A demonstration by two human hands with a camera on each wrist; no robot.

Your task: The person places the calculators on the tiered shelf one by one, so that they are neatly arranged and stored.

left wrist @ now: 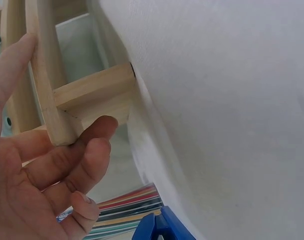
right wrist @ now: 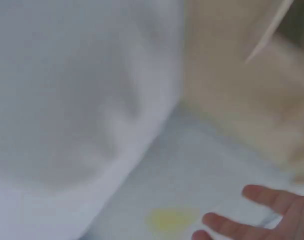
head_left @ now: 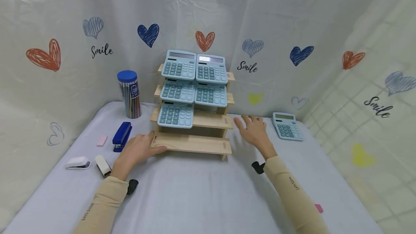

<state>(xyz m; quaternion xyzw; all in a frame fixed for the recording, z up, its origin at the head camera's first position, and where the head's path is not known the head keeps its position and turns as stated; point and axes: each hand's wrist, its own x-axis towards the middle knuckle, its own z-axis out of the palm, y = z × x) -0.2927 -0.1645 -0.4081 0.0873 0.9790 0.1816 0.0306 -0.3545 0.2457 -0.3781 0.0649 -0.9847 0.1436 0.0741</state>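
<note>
A stepped wooden rack [head_left: 191, 142] carries several light-blue calculators [head_left: 211, 68]: two on the top tier, two on the one below, and one at the left of the third tier. The lowest tier is bare wood. My left hand [head_left: 138, 151] grips the left end of that lowest board; in the left wrist view its thumb lies along the board [left wrist: 44, 75] and the fingers curl round the end. Just off the rack's right side is my right hand [head_left: 255, 131], fingers spread and holding nothing. Another calculator [head_left: 287, 126] lies on the table, right of that hand.
Left of the rack stand a blue-lidded tub of pencils [head_left: 130, 95] and a blue stapler [head_left: 122, 136]. Nearer me are a pink eraser [head_left: 102, 140], a white stapler [head_left: 78, 163] and a small white object [head_left: 103, 165]. A patterned curtain [head_left: 182, 10] hangs behind the table.
</note>
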